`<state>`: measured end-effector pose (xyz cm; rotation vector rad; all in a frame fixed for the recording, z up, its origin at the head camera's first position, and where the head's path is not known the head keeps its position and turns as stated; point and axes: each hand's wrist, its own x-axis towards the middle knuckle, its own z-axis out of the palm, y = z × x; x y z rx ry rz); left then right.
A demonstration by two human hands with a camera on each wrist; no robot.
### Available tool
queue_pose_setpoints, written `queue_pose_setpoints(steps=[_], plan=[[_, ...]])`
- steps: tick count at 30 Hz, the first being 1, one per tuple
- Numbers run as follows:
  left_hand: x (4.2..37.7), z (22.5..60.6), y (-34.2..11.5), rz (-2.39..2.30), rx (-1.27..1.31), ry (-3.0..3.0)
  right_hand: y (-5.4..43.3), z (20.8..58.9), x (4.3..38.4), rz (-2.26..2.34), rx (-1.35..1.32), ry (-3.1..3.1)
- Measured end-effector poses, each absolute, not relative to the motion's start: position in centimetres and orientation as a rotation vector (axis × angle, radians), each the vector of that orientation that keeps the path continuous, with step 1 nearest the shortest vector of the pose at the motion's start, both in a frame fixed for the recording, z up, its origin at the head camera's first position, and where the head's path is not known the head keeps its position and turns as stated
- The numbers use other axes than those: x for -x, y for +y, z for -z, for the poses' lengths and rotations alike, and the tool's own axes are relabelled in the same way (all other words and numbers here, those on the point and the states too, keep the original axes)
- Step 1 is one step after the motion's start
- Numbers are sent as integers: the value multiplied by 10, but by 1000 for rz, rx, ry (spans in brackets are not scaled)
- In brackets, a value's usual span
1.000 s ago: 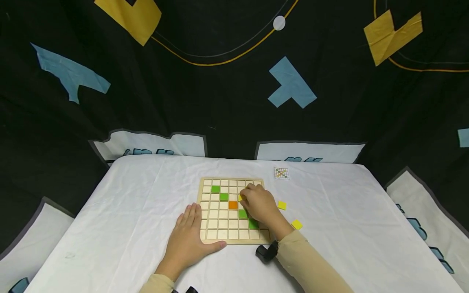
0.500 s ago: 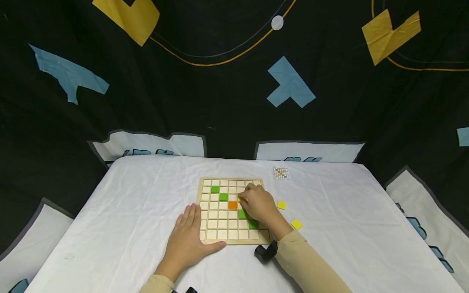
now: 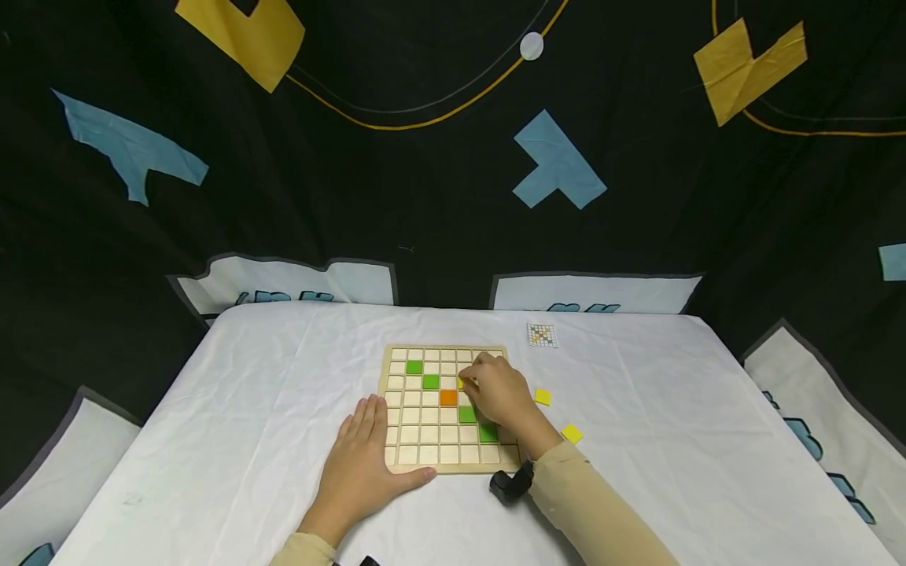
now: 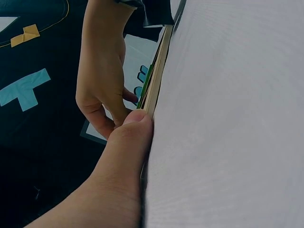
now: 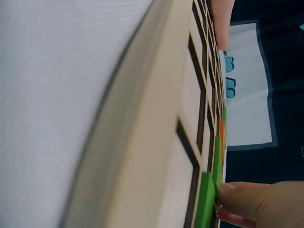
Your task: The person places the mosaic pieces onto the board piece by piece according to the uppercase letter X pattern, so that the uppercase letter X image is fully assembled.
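A wooden grid board (image 3: 453, 469) lies flat on the white table. My left hand (image 3: 361, 456) rests flat along its left side, fingers straight, thumb spread to the front edge. Over the board's right half, my right hand (image 3: 499, 393) pinches a small yellow tile (image 3: 461, 384), mostly hidden by the fingers. Lower-left of that tile sits an orange tile (image 3: 448, 397). Green tiles run diagonally across the grid, from one at the upper left (image 3: 414, 367) to one at the lower right (image 3: 488, 432). In the right wrist view, the right fingertips (image 5: 228, 192) are right beside green tiles.
Two loose yellow tiles, one nearer the board (image 3: 543, 397) and one closer to the sleeve (image 3: 572, 433), lie right of the board. Behind them is a small printed pattern card (image 3: 542, 336). A black curtain (image 3: 425, 212) with coloured patches hangs beyond the table.
The right hand's fingers shift very slightly at the yellow tile over the same part of the board. The left hand stays where it was.
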<state>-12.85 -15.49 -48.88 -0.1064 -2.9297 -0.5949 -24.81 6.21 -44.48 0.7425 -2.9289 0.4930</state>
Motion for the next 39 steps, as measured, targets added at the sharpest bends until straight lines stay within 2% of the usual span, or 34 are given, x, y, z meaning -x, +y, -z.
queue_pose_setpoints(steps=[7, 24, 39], plan=[[128, 488, -155, 614, 114, -2934, 73, 438, 243, -550, -733, -2946], [129, 488, -155, 621, 113, -2945, 145, 439, 239, -335, -379, -3109], [128, 488, -155, 610, 116, -2936, 164, 441, 235, -330, -400, -3114]])
